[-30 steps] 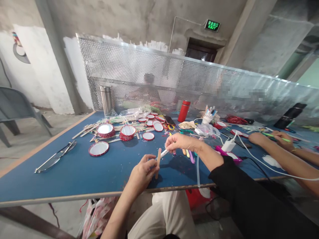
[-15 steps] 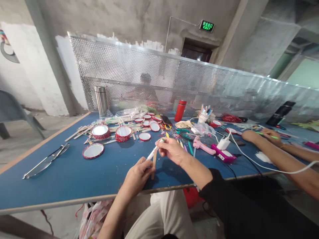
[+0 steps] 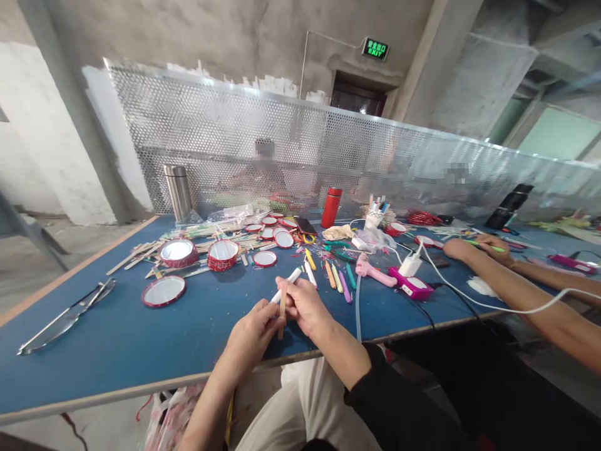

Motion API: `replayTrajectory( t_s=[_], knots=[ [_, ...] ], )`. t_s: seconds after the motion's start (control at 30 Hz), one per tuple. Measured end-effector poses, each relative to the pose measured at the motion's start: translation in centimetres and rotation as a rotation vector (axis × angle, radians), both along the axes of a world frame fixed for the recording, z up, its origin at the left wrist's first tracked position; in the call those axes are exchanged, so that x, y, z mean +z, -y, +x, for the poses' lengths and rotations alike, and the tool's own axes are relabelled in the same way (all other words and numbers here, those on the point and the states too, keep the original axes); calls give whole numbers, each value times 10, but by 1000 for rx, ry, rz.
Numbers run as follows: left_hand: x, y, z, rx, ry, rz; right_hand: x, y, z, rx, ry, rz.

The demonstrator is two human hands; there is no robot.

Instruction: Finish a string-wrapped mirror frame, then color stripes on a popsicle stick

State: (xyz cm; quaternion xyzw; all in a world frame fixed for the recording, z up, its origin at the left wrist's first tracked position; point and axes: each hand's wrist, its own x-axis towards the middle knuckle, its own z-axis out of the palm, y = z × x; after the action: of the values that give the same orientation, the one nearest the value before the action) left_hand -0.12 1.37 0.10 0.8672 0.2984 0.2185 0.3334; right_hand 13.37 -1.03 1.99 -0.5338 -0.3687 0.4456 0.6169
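My left hand [image 3: 253, 329] is closed around the lower end of a white marker [image 3: 287, 283] that slants up to the right, its green end uppermost. Upright between my hands is a flat wooden craft stick [image 3: 282, 305], with my left fingertips against its lower part. My right hand [image 3: 304, 305] is closed, its fingers pinching at the upper part of the stick, close beside the marker. Some right fingertips are hidden behind the stick. Just beyond my hands lie several coloured markers, among them a purple one [image 3: 345, 289] and an orange one [image 3: 331, 275].
Eyeglasses [image 3: 68, 316] and red-rimmed round discs [image 3: 164, 291] lie to the left. A steel flask [image 3: 179, 194] and red bottle [image 3: 331, 208] stand at the back. Rightward are a pink glue gun [image 3: 373, 270], a purple power strip [image 3: 410, 285], cables, and a co-worker's hands [image 3: 474, 248].
My right hand has moved from the marker's green end down to the stick, leaving that end in sight. Both hands have come closer together. The view has shifted slightly right.
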Motion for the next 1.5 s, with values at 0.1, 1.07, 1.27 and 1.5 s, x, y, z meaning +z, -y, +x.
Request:
replayTrajectory(
  t_s=[0.1, 1.07, 1.27, 1.5],
  knots=[
    [0, 1, 0, 26, 28, 21, 11, 4, 21, -112, 154, 50],
    [3, 2, 1, 45, -71, -1, 27, -10, 190, -238, 1339, -825],
    [4, 3, 1, 44, -72, -1, 31, -1, 193, -302, 1076, -701],
    [5, 4, 1, 30, -17, 22, 35, 26, 159, -304, 683, -277]
  ],
)
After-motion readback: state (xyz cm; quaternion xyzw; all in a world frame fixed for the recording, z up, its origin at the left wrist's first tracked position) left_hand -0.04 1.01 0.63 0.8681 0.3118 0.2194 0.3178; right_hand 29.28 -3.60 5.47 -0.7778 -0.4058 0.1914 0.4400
